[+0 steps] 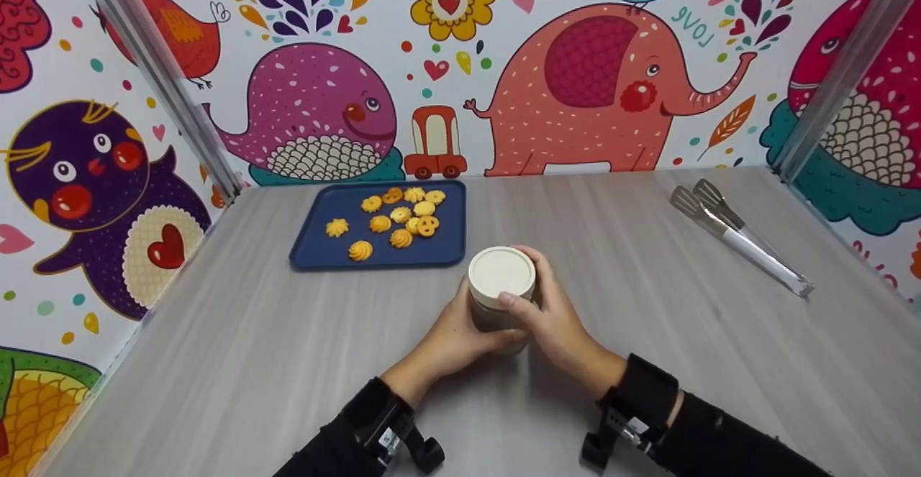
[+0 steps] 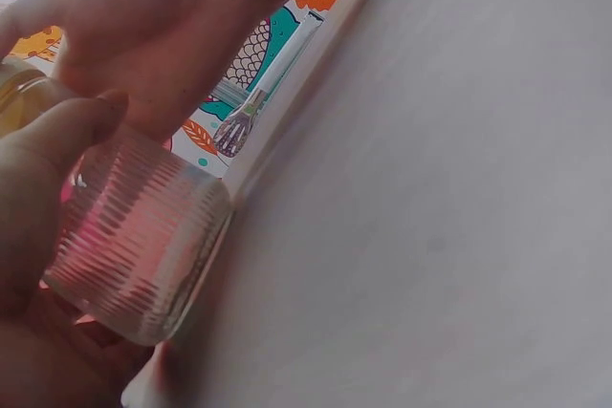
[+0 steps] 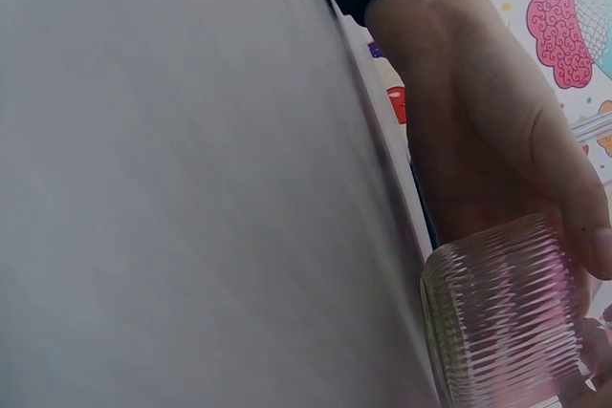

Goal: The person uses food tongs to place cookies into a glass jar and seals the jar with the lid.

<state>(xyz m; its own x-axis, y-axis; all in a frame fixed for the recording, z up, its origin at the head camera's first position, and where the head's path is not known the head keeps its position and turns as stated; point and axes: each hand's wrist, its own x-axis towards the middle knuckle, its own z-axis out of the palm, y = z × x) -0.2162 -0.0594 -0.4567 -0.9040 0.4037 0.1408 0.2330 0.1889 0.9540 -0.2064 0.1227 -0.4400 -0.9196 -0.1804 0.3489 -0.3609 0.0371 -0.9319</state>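
A ribbed clear glass jar (image 2: 143, 236) with a cream lid (image 1: 501, 273) stands upright in front of the tray, between both hands. My left hand (image 1: 460, 333) grips the jar's body from the left, its thumb across the near side. Round the upper right side curls my right hand (image 1: 557, 319), with its thumb at the lid's near edge. In the right wrist view the ribbed jar (image 3: 507, 312) shows no visible contents, and the left hand (image 3: 516, 140) wraps behind it. The right hand's far fingers are partly hidden by the jar in the head view.
A blue tray (image 1: 316, 247) with several cookies (image 1: 400, 214) and pretzels lies at the back left. Metal tongs (image 1: 748, 239) lie at the right on the grey wooden table (image 1: 237, 362). Printed cartoon walls (image 1: 446, 67) and metal posts stand behind and beside the table.
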